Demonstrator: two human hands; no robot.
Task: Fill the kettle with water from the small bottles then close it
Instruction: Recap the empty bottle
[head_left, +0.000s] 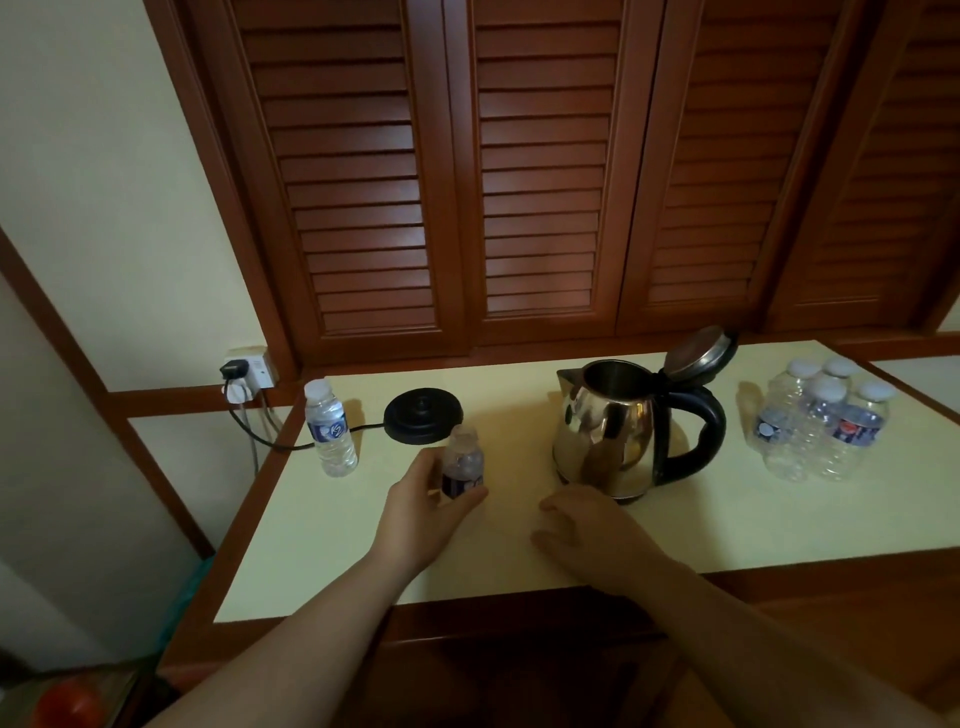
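A steel kettle (610, 431) with a black handle stands on the cream table (727, 514), off its base, its lid (698, 353) tipped up and open. My left hand (423, 512) grips a small capped water bottle (461, 462) standing upright at the table's middle. My right hand (587, 530) rests on the table just in front of the kettle, fingers loosely curled, holding nothing. Another full small bottle (330, 428) stands at the far left. Several small bottles (821, 421) that look empty stand grouped at the right.
The black kettle base (423, 415) sits at the back left, its cord running to a wall socket (249, 371). Brown louvred doors (519, 182) rise behind the table. A red object (67, 706) lies low at the bottom left.
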